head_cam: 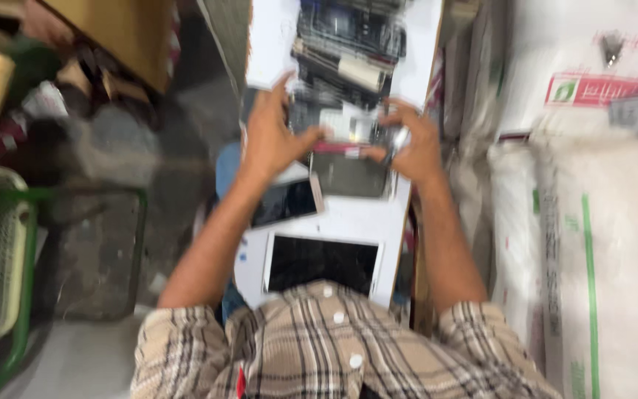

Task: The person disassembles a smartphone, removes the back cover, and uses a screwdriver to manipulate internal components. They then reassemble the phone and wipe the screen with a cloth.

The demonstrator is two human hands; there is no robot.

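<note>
The small flat device [345,124], pale with a reddish strip along its lower edge, lay between the 2 hands in the head view, its long axis running left to right across the white worktop [348,218]. Motion blur hid which end was which. It sat over the middle of the narrow worktop, just above a dark phone-like slab [350,176] and below a heap of dark parts [348,44] with a pale cylinder [359,72] among them.

The left hand [271,137] had its fingers spread and curled, the fingertips touching the device's left end. The right hand [411,144] was curled at the right end, thumb and fingers pinching close to it with something small and shiny between them; whether either hand truly gripped the device could not be told through the blur.

Nearer the body lay a phone with a glossy screen [286,201], tilted, and a white-framed tablet [323,262] with a dark screen. The person wore a beige checked shirt [319,347]. To the right stood large white sacks [592,222] with green stripes; to the left were a grey concrete floor [105,222], a green-framed chair [9,258] and wooden boards [123,29].
</note>
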